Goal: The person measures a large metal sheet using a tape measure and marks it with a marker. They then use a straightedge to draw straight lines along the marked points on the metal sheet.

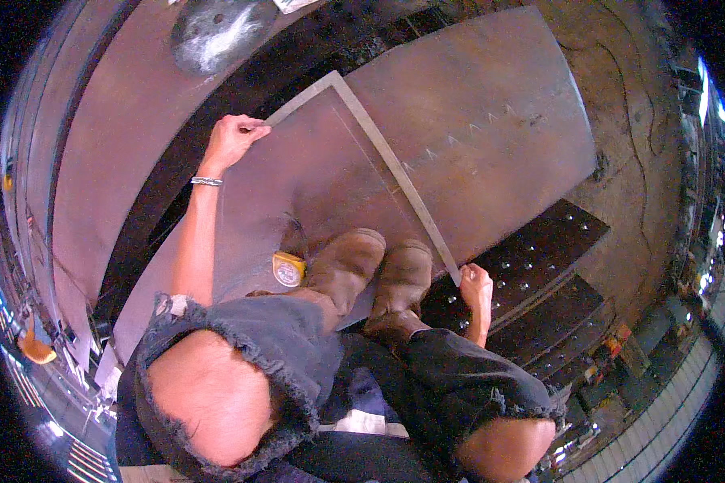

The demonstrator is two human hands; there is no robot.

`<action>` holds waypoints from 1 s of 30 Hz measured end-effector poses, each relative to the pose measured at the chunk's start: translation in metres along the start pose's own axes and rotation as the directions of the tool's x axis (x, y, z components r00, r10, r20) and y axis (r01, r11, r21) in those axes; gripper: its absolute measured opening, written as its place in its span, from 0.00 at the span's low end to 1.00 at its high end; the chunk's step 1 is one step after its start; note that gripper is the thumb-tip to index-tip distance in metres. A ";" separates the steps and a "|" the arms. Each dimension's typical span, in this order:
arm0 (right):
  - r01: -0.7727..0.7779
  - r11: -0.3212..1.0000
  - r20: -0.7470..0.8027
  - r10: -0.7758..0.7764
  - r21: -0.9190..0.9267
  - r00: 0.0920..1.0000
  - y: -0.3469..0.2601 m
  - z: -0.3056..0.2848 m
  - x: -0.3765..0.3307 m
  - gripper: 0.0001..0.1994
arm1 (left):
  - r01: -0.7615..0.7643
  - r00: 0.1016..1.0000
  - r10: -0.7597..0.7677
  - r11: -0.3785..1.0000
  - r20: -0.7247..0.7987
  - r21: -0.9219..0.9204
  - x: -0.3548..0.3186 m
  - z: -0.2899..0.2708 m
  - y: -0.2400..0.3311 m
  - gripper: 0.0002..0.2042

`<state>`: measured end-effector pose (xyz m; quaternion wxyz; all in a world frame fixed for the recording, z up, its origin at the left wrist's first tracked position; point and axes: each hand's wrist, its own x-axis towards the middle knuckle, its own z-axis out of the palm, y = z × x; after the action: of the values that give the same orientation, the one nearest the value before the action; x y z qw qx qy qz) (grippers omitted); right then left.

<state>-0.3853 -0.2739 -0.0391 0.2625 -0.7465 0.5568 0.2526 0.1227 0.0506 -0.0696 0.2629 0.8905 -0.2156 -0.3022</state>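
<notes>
A large L-shaped metal framing square [391, 163] lies across a wide brownish steel plate [491, 97], its corner pointing away from me. My left hand [235, 141] pinches the end of the shorter arm, near the plate's left edge. At the near right, my right hand [477, 283] has its fingers closed on the end of the longer arm. Faint lines run on the plate inside the square, and several small pale V-shaped marks show beyond it. Beside my boots sits a yellow tape measure [288, 269].
My brown boots [346, 262] stand on the plate inside the square. Dark plates with several shiny round spots [532, 262] lie at the right. A round grey disc [220, 32] rests on another plate at the far left. A thin cable [632, 105] crosses the floor.
</notes>
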 end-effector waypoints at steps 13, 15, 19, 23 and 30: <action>0.127 0.992 -0.060 -0.128 -0.025 0.990 -0.006 -0.001 0.002 0.18 | 0.058 0.986 -0.102 0.949 -0.129 -0.310 -0.005 0.016 -0.010 0.11; 0.089 0.996 -0.065 -0.088 0.012 0.994 -0.010 -0.003 0.003 0.17 | 0.087 0.985 -0.124 0.954 -0.116 -0.287 -0.004 0.014 -0.011 0.11; 0.083 0.990 -0.129 -0.068 0.117 0.989 -0.005 -0.018 0.008 0.13 | 0.087 0.989 -0.115 0.964 -0.096 -0.251 0.000 0.014 -0.006 0.10; 0.077 0.986 -0.182 -0.049 0.150 0.982 -0.006 -0.034 0.007 0.14 | 0.090 0.987 -0.122 0.959 -0.107 -0.269 0.001 0.017 -0.002 0.11; 0.081 0.968 -0.155 -0.045 0.236 0.987 -0.034 -0.052 0.000 0.15 | 0.122 0.986 -0.144 0.968 -0.087 -0.221 0.001 0.010 0.000 0.11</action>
<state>-0.3479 -0.3005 0.0029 0.3171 -0.7431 0.5773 0.1185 0.1171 0.0467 -0.0775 0.3477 0.8836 -0.1077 -0.2945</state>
